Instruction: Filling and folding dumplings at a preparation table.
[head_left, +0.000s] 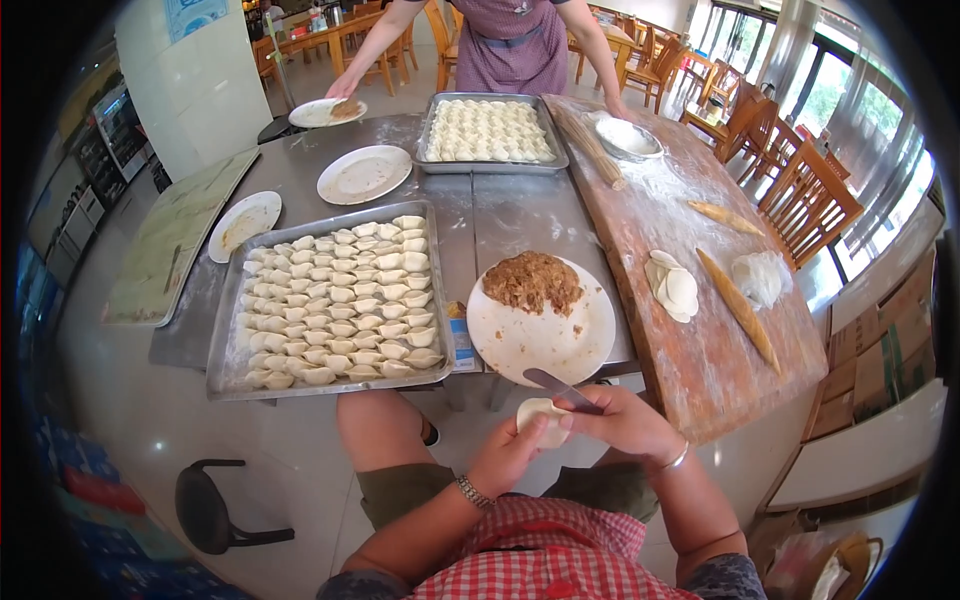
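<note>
My left hand (508, 456) holds a round dough wrapper (543, 429) by its lower edge, above my lap. The fingers of my right hand (634, 421) grip a flat metal filling spatula (556, 387) and also touch the wrapper's right edge. The spatula's blade points up and left, over the near rim of a white plate (536, 356). A mound of brown minced filling (534, 281) covers the far part of that plate. To the left, a metal tray (444, 330) carries rows of folded dumplings (341, 300).
On the right, a floured wooden board (675, 360) bears stacked wrappers (673, 286), tapered rolling pins (739, 311), a plastic bag (761, 279) and a flour bowl (630, 140). Opposite, a co-worker's hand (343, 85) holds a plate (306, 115) beside another dumpling tray (495, 168). A stool (204, 499) stands lower left.
</note>
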